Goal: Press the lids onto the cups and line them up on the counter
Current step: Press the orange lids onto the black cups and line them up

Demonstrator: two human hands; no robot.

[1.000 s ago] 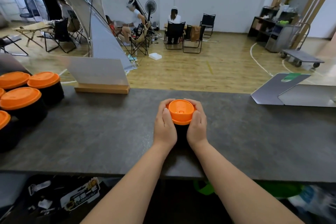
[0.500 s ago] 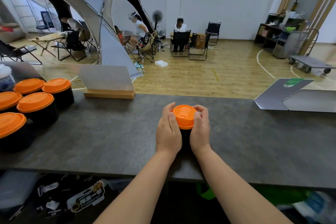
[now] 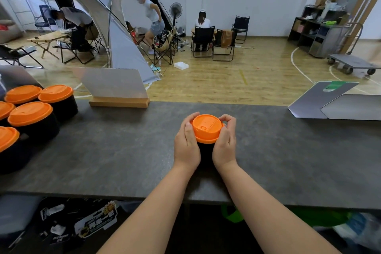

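The black cup (image 3: 204, 150) stands upright mid-worktop (image 3: 288, 161), nearer the front edge, orange lid (image 3: 207, 128) on top. Left hand (image 3: 186, 144) and right hand (image 3: 225, 142) grasp it from either side (thumbs at the lid's rim); the lidded cups (image 3: 31, 117) wait at the left edge.

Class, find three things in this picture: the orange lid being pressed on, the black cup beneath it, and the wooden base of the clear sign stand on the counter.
orange lid (image 3: 206, 128): head view, centre of its flat top.
black cup (image 3: 206, 151): head view, dark wall showing between the hands.
wooden base (image 3: 119, 102): head view, middle of its front face.
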